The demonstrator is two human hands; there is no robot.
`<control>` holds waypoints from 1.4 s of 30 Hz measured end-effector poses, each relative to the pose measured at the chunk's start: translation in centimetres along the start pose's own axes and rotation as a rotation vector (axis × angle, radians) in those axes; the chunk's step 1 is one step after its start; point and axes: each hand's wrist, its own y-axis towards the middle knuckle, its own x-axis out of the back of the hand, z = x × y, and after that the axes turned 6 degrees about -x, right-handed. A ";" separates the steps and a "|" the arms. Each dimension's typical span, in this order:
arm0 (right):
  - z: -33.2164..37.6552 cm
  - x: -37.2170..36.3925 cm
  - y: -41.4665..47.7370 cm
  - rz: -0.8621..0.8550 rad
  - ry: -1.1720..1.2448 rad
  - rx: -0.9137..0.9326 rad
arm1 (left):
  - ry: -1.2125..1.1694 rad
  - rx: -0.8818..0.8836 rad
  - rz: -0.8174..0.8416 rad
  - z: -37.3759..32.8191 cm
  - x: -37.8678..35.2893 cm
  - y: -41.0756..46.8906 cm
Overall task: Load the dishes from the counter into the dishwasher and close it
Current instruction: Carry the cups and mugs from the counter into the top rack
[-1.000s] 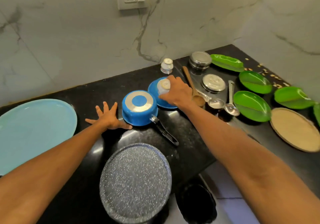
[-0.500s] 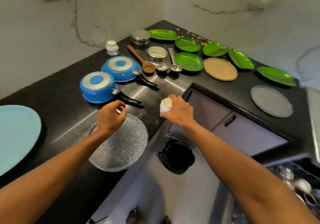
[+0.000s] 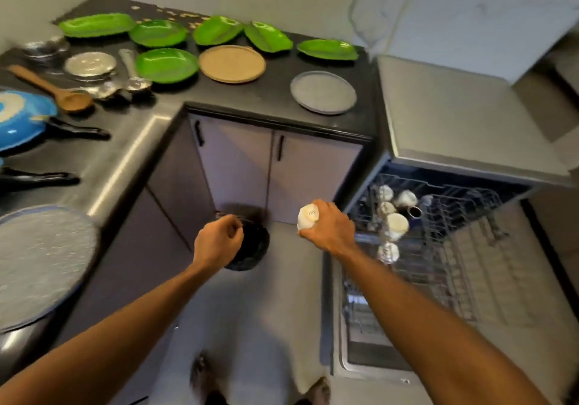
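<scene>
Dishes (image 3: 232, 63) lie in plenty on the bench (image 3: 269, 97), so the loading looks well short of half done. The right hand (image 3: 329, 229) wraps its fingers around a small white cup (image 3: 308, 216), base turned up, over the floor just at the nine o'clock edge of the open dishwasher (image 3: 360, 326). The left hand (image 3: 219, 241) hangs beside it with fingers curled in; whether it holds anything I cannot tell. At three o'clock from the cup, the pulled-out rack (image 3: 438, 232) already carries a few pale cups (image 3: 396, 226), and most of its wire rows stand bare. A black bin (image 3: 250, 248) sits on the floor just behind the left hand. Out on the bench, at twelve o'clock, wait a grey plate (image 3: 322, 91) and several green plates (image 3: 167, 65); toward ten o'clock lie steel lids (image 3: 89, 65), ladles (image 3: 134, 82) and a wooden spoon (image 3: 47, 86); at nine o'clock are blue pans (image 3: 22, 116) and a big speckled plate (image 3: 40, 257). By my reckoning this cup goes in next, then all of those, and the door is closed last.
</scene>
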 end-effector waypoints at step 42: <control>-40.1 -2.4 21.7 -0.003 0.537 -0.900 | -0.165 0.477 0.423 -25.9 -46.7 20.9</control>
